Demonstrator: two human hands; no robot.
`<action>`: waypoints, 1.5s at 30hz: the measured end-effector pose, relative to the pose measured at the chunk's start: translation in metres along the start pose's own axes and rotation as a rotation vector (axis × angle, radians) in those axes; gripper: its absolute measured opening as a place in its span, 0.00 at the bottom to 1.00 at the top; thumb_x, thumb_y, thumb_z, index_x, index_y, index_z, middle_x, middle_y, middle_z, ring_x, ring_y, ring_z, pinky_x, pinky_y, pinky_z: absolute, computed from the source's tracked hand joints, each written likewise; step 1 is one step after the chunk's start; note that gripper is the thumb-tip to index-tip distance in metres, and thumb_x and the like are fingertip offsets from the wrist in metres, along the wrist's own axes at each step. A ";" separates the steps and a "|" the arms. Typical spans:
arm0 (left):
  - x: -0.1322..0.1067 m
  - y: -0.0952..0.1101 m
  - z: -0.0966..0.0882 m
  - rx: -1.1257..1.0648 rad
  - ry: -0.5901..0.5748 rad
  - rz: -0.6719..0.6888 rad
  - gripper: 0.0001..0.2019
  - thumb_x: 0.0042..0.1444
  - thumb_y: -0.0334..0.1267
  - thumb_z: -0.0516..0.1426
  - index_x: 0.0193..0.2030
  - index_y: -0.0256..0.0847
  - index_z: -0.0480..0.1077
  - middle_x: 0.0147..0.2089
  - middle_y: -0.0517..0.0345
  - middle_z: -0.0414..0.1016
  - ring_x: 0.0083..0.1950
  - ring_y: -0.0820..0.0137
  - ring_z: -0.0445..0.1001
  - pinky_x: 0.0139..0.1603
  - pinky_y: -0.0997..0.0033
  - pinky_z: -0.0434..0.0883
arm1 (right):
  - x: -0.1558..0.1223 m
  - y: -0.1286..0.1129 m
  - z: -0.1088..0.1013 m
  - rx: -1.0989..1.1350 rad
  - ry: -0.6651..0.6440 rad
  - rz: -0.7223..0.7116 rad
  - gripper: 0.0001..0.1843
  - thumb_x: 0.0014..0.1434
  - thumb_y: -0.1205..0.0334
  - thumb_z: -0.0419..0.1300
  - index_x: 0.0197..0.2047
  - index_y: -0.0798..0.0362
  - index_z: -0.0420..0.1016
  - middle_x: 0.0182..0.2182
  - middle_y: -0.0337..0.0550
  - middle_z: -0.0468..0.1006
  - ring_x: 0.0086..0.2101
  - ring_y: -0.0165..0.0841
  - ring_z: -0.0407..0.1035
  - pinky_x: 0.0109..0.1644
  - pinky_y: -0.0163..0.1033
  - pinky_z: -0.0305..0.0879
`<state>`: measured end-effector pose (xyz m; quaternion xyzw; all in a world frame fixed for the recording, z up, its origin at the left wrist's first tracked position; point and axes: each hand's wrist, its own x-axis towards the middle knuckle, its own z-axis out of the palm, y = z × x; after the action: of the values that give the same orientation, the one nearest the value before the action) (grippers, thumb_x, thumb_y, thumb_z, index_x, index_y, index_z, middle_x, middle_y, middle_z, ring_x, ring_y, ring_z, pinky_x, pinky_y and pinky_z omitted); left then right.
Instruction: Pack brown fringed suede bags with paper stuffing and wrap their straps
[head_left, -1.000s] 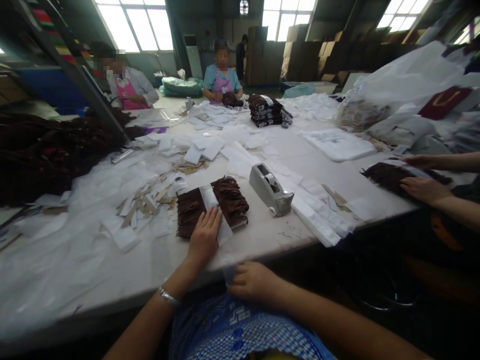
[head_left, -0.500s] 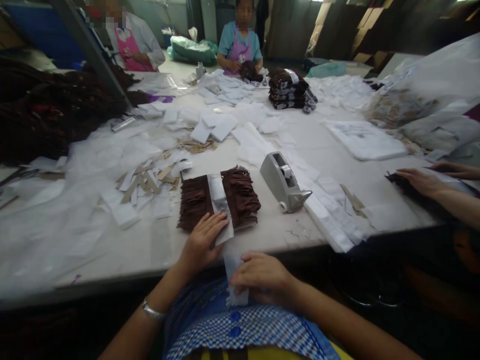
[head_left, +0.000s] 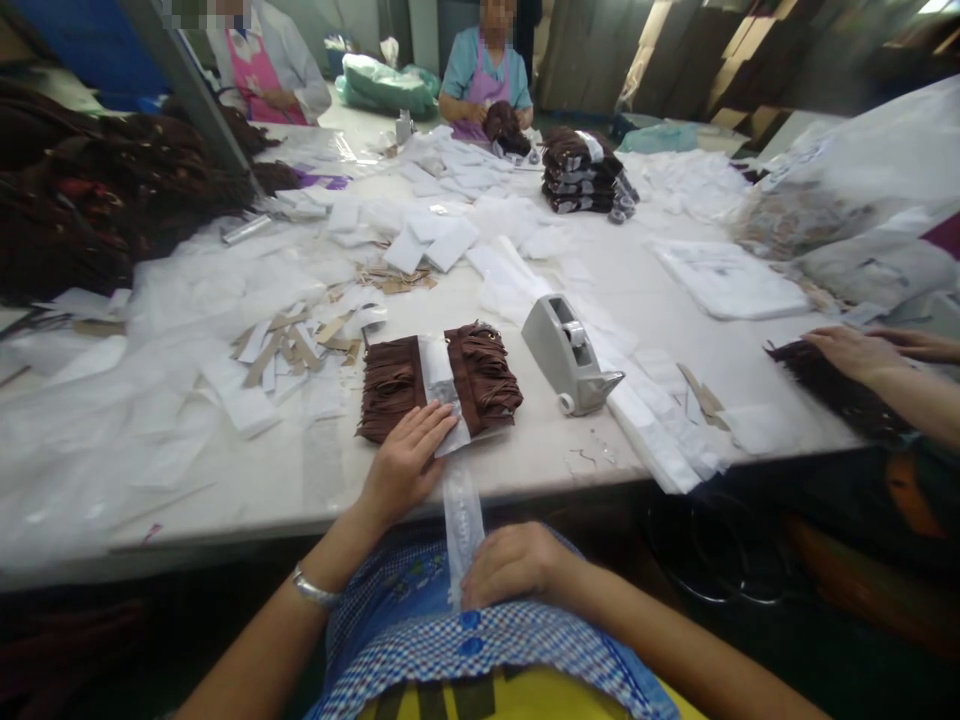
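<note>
A brown fringed leather article, perhaps a folded bag, lies at the table's near edge with a white band around its middle. My left hand rests flat on its near side, fingers stretched over the band's lower end. From beneath that end a translucent plastic strip hangs over the edge toward my lap. My right hand is closed around the strip's lower part, against the blue checked apron. The fingertips are partly hidden. Just right of the brown article stands a grey tape dispenser.
White strips overhang the edge at right. Card scraps and plastic sheets cover the left. Banded brown articles are stacked farther back. A co-worker's hands touch dark material at right; two people work across the table.
My right hand has come slightly lower and closer to my body, and more of the plastic strip shows. My left hand stays on the brown article. The view has shifted slightly.
</note>
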<state>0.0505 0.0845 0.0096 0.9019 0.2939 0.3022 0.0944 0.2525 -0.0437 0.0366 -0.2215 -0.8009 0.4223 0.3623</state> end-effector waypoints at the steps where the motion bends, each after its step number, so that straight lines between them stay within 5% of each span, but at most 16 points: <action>1: 0.000 0.000 0.000 0.006 -0.001 -0.001 0.27 0.62 0.30 0.52 0.68 0.41 0.58 0.69 0.48 0.63 0.72 0.61 0.56 0.71 0.50 0.58 | -0.001 0.000 0.002 -0.001 0.008 -0.004 0.21 0.69 0.49 0.53 0.37 0.56 0.80 0.35 0.49 0.84 0.41 0.32 0.80 0.51 0.36 0.72; 8: -0.001 0.005 -0.002 0.016 0.034 -0.028 0.25 0.63 0.31 0.53 0.67 0.42 0.61 0.68 0.46 0.62 0.71 0.57 0.58 0.70 0.51 0.61 | -0.008 -0.001 0.008 -0.013 0.072 -0.077 0.18 0.70 0.55 0.54 0.38 0.57 0.80 0.36 0.49 0.84 0.43 0.31 0.79 0.53 0.36 0.71; 16: -0.004 0.005 0.000 0.015 0.077 -0.030 0.21 0.63 0.32 0.53 0.63 0.39 0.63 0.60 0.47 0.72 0.63 0.62 0.68 0.69 0.52 0.61 | -0.010 -0.010 0.005 -0.049 -0.040 -0.020 0.18 0.70 0.53 0.53 0.40 0.56 0.80 0.38 0.48 0.84 0.45 0.31 0.78 0.55 0.37 0.69; 23: -0.009 -0.001 -0.001 0.018 0.037 0.057 0.14 0.65 0.33 0.53 0.56 0.39 0.68 0.61 0.46 0.72 0.65 0.61 0.68 0.68 0.49 0.62 | -0.006 -0.025 0.004 -0.070 0.063 -0.100 0.14 0.67 0.56 0.58 0.42 0.56 0.80 0.37 0.48 0.84 0.42 0.32 0.79 0.55 0.38 0.70; 34: -0.015 0.007 0.005 0.195 0.154 0.091 0.14 0.65 0.30 0.53 0.55 0.38 0.71 0.50 0.50 0.78 0.52 0.64 0.75 0.64 0.53 0.67 | 0.009 -0.047 -0.001 -0.123 0.042 -0.155 0.11 0.68 0.61 0.57 0.41 0.57 0.80 0.35 0.49 0.84 0.40 0.32 0.80 0.53 0.36 0.71; 39: -0.016 0.008 0.002 0.167 0.119 0.064 0.13 0.65 0.31 0.53 0.54 0.40 0.72 0.51 0.51 0.77 0.54 0.63 0.74 0.65 0.53 0.67 | 0.022 -0.061 -0.021 -0.164 0.126 -0.158 0.10 0.67 0.66 0.58 0.46 0.56 0.80 0.37 0.49 0.84 0.41 0.32 0.79 0.53 0.38 0.73; 45: -0.019 0.018 -0.009 0.030 0.067 -0.028 0.19 0.62 0.28 0.52 0.60 0.39 0.66 0.54 0.50 0.76 0.57 0.62 0.72 0.67 0.51 0.63 | 0.065 -0.062 -0.072 -0.215 0.280 -0.053 0.12 0.63 0.70 0.60 0.46 0.52 0.82 0.41 0.47 0.84 0.41 0.33 0.79 0.47 0.38 0.76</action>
<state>0.0417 0.0587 0.0135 0.8884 0.3139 0.3264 0.0750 0.2629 0.0026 0.1420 -0.2944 -0.7888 0.2894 0.4554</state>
